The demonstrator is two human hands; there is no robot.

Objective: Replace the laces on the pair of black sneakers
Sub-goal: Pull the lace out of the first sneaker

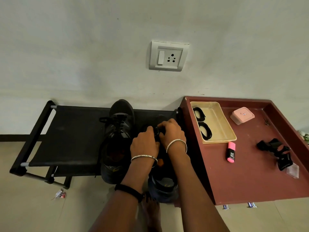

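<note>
I've got the pale wall (83, 47) filling the top half of my feed, with a white switch-and-socket plate (168, 56) on it. Below right, the maroon table (250, 178) butts up against the black shoe rack (66, 134), which stands against the wall.

On the rack's fabric top, a laced sneaker (119, 128) lies toe to the wall, its black lace threaded and loose at the top. Right beside it, on the table side, is the second sneaker (163, 185), heel hanging toward me, and both hands are on top of it.

The left hand (144, 141) comes in over the middle of that shoe with its fingers curled down. The right hand (172, 129) sits just past it, nearer the toe, fingers bent too. Together they pinch something dark at the lacing area; lace or tongue, I can't tell, it's all black on black. Silver bangles on both wrists.

On the table, a beige tray (219, 124) holds two black lace coils, one at the far end (199, 113) and one nearer (205, 131), well apart from the hands. Beyond that: tangled black straps (275, 151), a small pink box (242, 115), a pink highlighter (231, 152) just below the tray, and a crumpled wrapper (59, 194) on the floor by the rack's leg.
</note>
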